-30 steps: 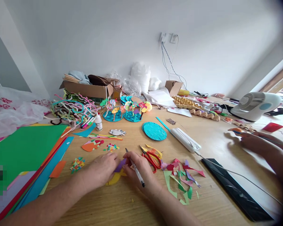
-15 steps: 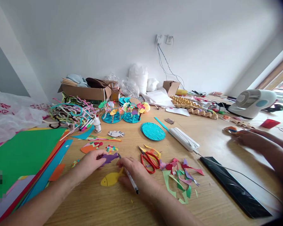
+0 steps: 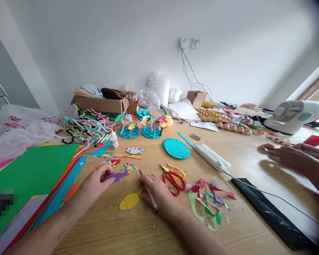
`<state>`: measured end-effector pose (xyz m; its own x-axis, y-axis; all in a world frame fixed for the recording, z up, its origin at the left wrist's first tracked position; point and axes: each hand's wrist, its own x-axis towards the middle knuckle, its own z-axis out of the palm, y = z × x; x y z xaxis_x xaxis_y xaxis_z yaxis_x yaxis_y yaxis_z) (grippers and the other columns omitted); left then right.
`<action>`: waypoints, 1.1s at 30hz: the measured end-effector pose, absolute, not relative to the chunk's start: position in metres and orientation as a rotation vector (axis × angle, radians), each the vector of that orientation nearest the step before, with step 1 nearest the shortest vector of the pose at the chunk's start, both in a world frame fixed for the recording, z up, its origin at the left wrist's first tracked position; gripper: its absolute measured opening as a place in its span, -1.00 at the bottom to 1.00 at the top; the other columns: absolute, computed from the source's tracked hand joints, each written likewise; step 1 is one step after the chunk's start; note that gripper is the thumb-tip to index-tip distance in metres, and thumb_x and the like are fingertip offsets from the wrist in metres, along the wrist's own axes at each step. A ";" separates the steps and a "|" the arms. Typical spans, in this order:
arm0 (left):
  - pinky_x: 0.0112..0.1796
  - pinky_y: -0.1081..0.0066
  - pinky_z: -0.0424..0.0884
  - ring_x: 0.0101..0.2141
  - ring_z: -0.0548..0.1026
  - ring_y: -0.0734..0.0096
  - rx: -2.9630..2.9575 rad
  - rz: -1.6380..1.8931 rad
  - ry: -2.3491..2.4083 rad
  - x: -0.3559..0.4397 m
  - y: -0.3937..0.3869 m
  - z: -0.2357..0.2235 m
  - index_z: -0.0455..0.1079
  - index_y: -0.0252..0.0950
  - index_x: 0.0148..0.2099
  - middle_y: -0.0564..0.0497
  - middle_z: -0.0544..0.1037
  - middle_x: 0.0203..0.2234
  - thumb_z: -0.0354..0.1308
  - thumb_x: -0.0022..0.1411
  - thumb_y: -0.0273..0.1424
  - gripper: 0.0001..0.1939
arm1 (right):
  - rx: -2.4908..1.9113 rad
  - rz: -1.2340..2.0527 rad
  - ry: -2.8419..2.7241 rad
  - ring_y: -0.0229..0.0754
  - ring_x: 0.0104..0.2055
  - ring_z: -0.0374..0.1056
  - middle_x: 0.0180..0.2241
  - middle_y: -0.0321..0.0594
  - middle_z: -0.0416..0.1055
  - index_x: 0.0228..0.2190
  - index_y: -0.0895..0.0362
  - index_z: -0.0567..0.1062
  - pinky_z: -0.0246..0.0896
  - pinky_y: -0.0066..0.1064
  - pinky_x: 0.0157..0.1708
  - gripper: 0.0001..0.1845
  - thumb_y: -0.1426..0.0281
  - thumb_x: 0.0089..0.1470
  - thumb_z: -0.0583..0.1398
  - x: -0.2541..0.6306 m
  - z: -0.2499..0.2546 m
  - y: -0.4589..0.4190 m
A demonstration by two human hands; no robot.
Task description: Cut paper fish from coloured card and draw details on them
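Note:
My left hand (image 3: 102, 177) pinches a purple paper fish (image 3: 119, 176) between thumb and fingers, just above the wooden table. A black-tipped pen (image 3: 152, 199) with a clear barrel rests in my right hand (image 3: 159, 194), tip pointing away from me. Beneath and beside my right fingers lies a yellow paper fish (image 3: 129, 201) with a drawn eye and gill line; its tail reaches the fingers. Red-handled scissors (image 3: 174, 181) lie just beyond my right hand. Small coloured paper dots (image 3: 129, 167) are scattered behind the purple fish.
Green paper sheets (image 3: 39, 170) are stacked at left. Paper scraps (image 3: 211, 198) spread right of the scissors. Blue discs (image 3: 176, 148), a glue bottle (image 3: 114, 140) and a power strip (image 3: 212, 157) stand farther back. Another person's hands (image 3: 295, 156) work at the right, near a fan (image 3: 292, 117).
My left hand has drawn the purple fish leftward, away from the pen tip. The pen stays in my right hand, beside the yellow fish. The view has turned slightly left.

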<state>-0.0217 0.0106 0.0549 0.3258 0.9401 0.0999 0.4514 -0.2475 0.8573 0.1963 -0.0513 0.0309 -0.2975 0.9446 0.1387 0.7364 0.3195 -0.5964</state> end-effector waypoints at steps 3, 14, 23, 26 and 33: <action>-0.50 0.44 0.28 -0.55 0.32 0.42 2.086 0.813 1.259 -0.028 0.004 0.052 0.15 -0.21 -0.49 0.16 0.27 -0.60 -0.02 -0.01 -0.32 -0.90 | -1.542 0.550 -2.092 -0.06 -0.11 0.32 -0.14 -0.07 0.44 -0.16 0.20 0.40 0.21 -0.32 -0.11 -0.66 0.56 -0.04 0.25 0.197 0.031 -0.048; -0.36 0.46 0.38 -0.36 0.48 0.36 2.928 0.914 1.118 -0.050 -0.031 0.035 0.26 -0.19 -0.33 0.05 0.46 -0.41 -0.17 -0.02 -0.69 -0.67 | -1.469 0.463 -2.209 -0.11 -0.18 0.37 -0.19 -0.14 0.47 -0.19 0.16 0.43 0.24 -0.39 -0.21 -0.71 0.58 -0.02 0.19 0.186 0.031 -0.064; -0.17 0.45 0.41 -0.24 0.47 0.35 2.942 0.584 1.169 -0.053 -0.048 0.011 0.43 -0.15 -0.25 0.08 0.50 -0.36 -0.07 -0.02 -0.70 -0.58 | -1.633 0.414 -2.243 -0.04 -0.11 0.37 -0.18 -0.15 0.48 -0.19 0.14 0.44 0.22 -0.29 -0.12 -0.76 0.49 0.04 0.22 0.184 0.036 -0.060; -0.21 0.47 0.44 -0.29 0.48 0.39 2.862 0.445 1.203 -0.039 -0.052 0.014 0.41 -0.17 -0.28 0.09 0.51 -0.36 -0.15 -0.09 -0.78 -0.50 | -1.648 0.384 -2.214 -0.02 -0.09 0.37 -0.16 -0.12 0.48 -0.17 0.15 0.43 0.21 -0.27 -0.11 -0.75 0.48 0.04 0.22 0.187 0.033 -0.054; -0.11 0.35 0.39 -0.19 0.46 0.34 2.683 0.057 1.255 -0.006 -0.055 0.030 0.38 -0.24 -0.24 0.02 0.48 -0.24 -0.11 -0.04 -0.79 -0.55 | -1.626 0.345 -2.141 -0.02 -0.11 0.38 -0.17 -0.07 0.47 -0.17 0.17 0.42 0.21 -0.29 -0.13 -0.74 0.48 0.03 0.21 0.193 0.030 -0.054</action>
